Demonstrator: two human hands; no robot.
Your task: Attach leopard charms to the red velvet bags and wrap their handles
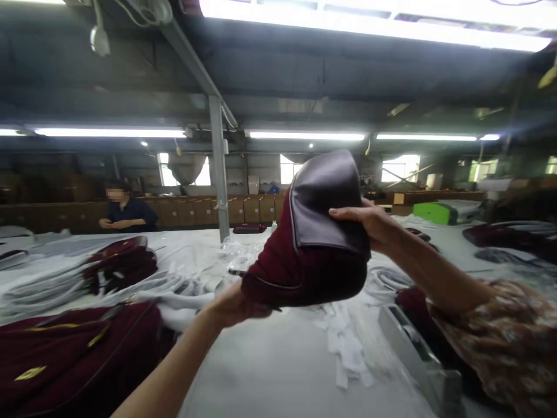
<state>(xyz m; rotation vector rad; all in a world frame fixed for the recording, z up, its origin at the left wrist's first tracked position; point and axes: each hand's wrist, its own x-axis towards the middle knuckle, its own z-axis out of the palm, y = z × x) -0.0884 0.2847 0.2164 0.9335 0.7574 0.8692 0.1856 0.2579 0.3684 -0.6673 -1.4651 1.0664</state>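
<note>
Above the table, both my hands hold up a maroon bag (278, 255) with a smooth dark panel (324, 203) and light piping along its seams. My left hand (239, 305) grips its lower left edge, with the fingers partly hidden under the fabric. My right hand (368, 223) is closed on the right side of the bag, its thumb lying flat over the dark panel and its other fingers hidden behind. The bag is tilted, and its inside does not show.
A large maroon bag (82, 354) lies at the near left, with stacked maroon pieces (122, 264) behind it. White scraps (346, 342) and a grey device (413, 342) are on the white table (243, 371) to the right. A person (126, 209) is across the table.
</note>
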